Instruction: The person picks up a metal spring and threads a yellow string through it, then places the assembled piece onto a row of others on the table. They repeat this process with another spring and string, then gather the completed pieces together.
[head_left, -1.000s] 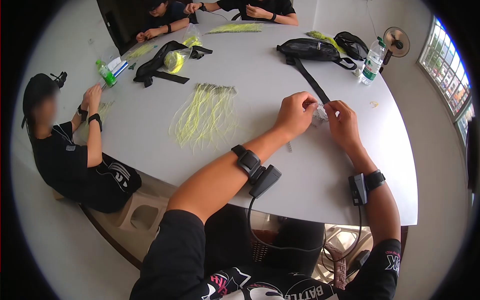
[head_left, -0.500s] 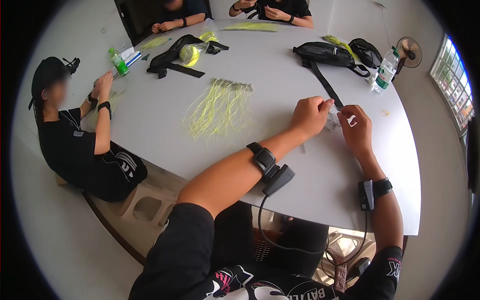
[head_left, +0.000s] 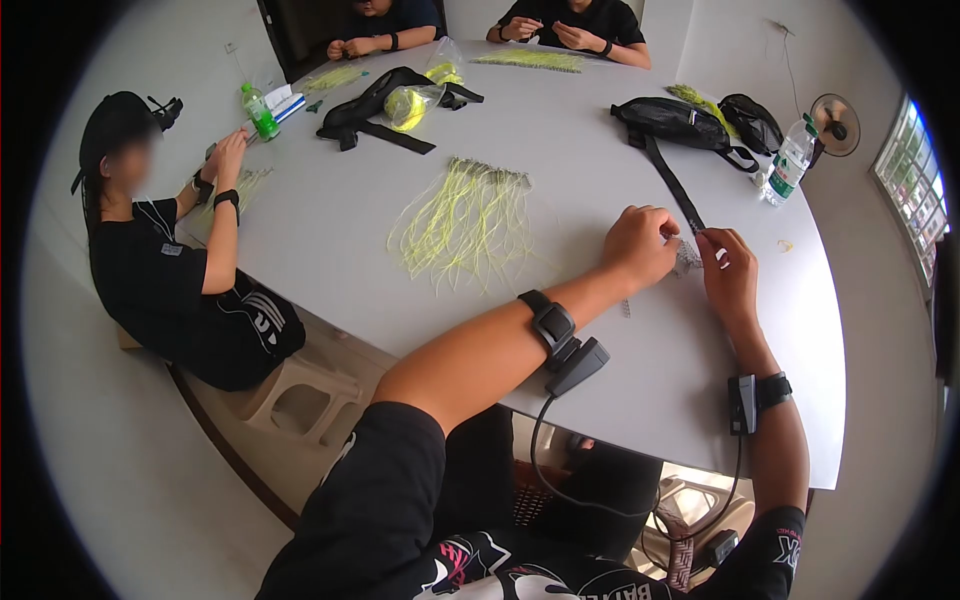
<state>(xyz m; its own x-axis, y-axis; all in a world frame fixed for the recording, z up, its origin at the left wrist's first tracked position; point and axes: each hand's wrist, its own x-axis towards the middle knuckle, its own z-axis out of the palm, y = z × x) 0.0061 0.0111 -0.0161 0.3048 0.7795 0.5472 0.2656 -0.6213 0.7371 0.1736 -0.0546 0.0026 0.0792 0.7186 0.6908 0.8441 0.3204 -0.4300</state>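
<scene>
My left hand [head_left: 642, 243] is closed in a pinch above the table, thumb against the fingers. What it holds is too small to make out. Close by on the right, my right hand [head_left: 730, 275] is also pinched, its fingertips beside a little heap of small silvery metal pieces [head_left: 687, 258]. A short strip of similar pieces [head_left: 627, 309] lies just below my left wrist. To the left, a spread of thin yellow-green strings [head_left: 460, 230] lies on the table, with a row of small metal parts [head_left: 490, 173] along its upper end.
Black waist bags [head_left: 668, 120] and a water bottle [head_left: 790, 160] stand at the right of the grey table [head_left: 580, 370]. A black strap bag [head_left: 375, 105], bagged yellow string [head_left: 408, 107] and a green bottle [head_left: 260, 112] are further back. Co-workers sit left [head_left: 150, 240] and opposite.
The view has shifted, so everything appears further right and lower. My left fingertips have dipped slightly toward the metal pieces; my right hand stays beside them.
</scene>
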